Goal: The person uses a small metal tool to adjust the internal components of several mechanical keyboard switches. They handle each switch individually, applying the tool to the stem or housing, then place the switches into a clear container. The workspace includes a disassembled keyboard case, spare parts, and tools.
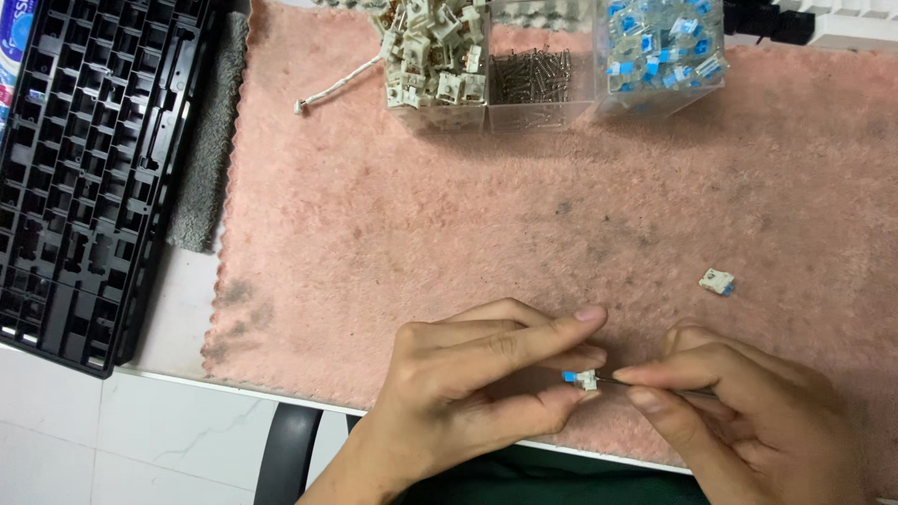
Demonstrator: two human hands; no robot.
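Observation:
My left hand [477, 383] pinches a small white keyboard switch with a blue stem [582, 379] between thumb and fingers, low over the pink towel [449, 224]. My right hand [739, 411] is closed on a thin metal piece [610, 379] whose tip touches the switch's right side. A second white and blue switch [717, 281] lies loose on the towel to the right, above my right hand.
Three clear boxes stand at the towel's far edge: white switch housings [435, 56], small metal springs [538, 79], blue and clear parts [662, 47]. A black keyboard frame [89, 168] lies at left beside a grey cloth [206, 140]. A white cable [337, 92] trails near the boxes.

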